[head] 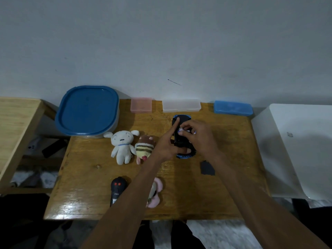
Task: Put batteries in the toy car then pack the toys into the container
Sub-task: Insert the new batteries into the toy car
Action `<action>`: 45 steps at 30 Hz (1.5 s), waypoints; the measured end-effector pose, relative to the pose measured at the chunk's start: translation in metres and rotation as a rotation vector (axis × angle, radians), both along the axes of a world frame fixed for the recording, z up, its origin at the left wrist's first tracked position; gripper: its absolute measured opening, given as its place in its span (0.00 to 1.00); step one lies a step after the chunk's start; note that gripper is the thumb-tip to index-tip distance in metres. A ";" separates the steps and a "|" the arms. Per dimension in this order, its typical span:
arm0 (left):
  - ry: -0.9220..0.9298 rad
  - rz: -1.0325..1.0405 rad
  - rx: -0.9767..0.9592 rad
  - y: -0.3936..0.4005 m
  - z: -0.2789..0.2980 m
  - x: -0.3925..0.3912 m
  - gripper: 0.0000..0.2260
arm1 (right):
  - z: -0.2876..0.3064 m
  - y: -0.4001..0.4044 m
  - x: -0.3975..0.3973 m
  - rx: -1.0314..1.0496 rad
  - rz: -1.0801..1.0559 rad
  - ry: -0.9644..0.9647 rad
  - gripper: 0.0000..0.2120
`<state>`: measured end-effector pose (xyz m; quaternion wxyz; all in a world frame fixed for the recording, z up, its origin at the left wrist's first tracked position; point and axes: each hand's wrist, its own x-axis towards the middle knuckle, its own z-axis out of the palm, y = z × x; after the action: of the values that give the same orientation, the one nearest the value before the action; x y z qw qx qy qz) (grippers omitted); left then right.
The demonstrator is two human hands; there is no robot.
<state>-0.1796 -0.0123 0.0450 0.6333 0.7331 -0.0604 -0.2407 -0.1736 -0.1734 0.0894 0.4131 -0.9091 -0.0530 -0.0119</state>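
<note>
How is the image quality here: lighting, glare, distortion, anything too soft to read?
Head view: dim, bluish light; glare streaks on the table near its front edge; wide-angle bending at the borders; the hands over the toy car are soft, so the batteries read only as small pale shapes.
</note>
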 end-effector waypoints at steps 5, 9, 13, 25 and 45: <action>0.000 -0.010 0.000 0.001 0.003 0.002 0.52 | 0.005 -0.003 0.004 -0.125 0.104 0.005 0.08; 0.000 -0.017 0.027 0.002 0.005 0.004 0.52 | 0.003 -0.007 0.008 -0.252 0.197 -0.044 0.06; -0.005 -0.018 0.048 0.003 0.006 0.003 0.52 | 0.001 -0.008 0.012 -0.329 0.270 -0.084 0.04; 0.052 0.013 -0.038 -0.001 0.012 0.002 0.51 | 0.005 -0.011 0.012 -0.094 -0.009 0.009 0.10; 0.097 0.049 -0.090 0.002 0.015 0.002 0.51 | -0.004 -0.013 -0.006 0.052 -0.237 0.017 0.07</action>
<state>-0.1780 -0.0102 0.0601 0.6734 0.6926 -0.0225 -0.2575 -0.1794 -0.1866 0.0854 0.4327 -0.8980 0.0588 -0.0543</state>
